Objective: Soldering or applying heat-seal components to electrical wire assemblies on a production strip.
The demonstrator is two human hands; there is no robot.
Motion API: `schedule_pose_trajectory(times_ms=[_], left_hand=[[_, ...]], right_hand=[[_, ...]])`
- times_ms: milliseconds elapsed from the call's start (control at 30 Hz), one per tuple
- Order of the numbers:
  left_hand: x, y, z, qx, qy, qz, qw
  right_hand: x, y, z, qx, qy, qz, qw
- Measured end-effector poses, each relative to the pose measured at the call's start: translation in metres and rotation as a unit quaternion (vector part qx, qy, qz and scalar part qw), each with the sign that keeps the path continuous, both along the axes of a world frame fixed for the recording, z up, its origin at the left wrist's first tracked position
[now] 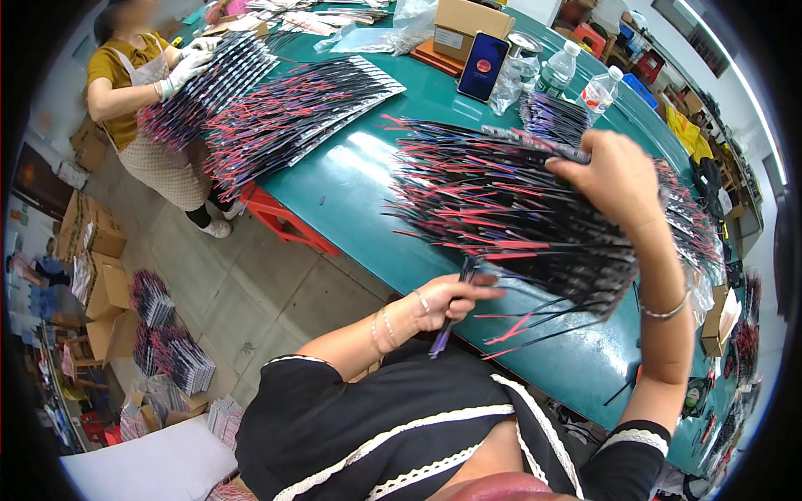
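Note:
My right hand [616,177] is closed on the upper corner of a panel of wired strips [518,196], fingers over its edge. Rows of thin red, black and purple wires stick out of this panel toward the left, and it is tilted above the table. Below its lower left edge, my left hand [447,302] has one finger stretched out toward the wires. Its other fingers are curled around a slim dark piece with a purple end [440,341], whose kind I cannot make out. Several loose wires [522,326] hang by the panel's bottom edge.
More wired panels [305,108] lie on the green table [359,179] at left, where a gloved co-worker [138,92] handles one. A phone [483,67], a cardboard box [468,29] and two bottles [558,68] stand beyond my panel. A red stool [280,219] is under the table edge.

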State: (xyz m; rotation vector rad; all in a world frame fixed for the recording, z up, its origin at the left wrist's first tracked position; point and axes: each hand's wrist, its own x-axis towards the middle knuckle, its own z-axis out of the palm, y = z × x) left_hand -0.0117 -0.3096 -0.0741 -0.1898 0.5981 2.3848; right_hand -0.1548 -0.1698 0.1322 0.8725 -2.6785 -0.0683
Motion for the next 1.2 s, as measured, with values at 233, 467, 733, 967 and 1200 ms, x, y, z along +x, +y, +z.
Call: schedule_pose_trajectory(times_ms=[233,467,733,967,1200], left_hand=[[-0.042,0.027,-0.001,0.161,0.042,0.032,0.986],[-0.084,0.007,0.031,0.186,0.279,0.135,0.932],[-0.102,-0.077,0.077,-0.103,0.313,0.372,0.868],[-0.156,-0.203,0.057,-0.042,0.224,0.505,0.832],[-0.117,-0.185,-0.006,-0.016,0.001,0.449,0.894]], right_hand=[[0.014,-0.039,0.073,0.071,0.081,-0.039,0.993],[-0.037,-0.043,0.109,-0.106,-0.128,0.054,0.985],[-0.025,-0.086,0.140,-0.165,0.048,0.277,0.945],[-0.043,-0.053,0.115,-0.098,0.090,0.257,0.957],[-0.071,-0.009,0.067,-0.123,0.034,0.247,0.961]])
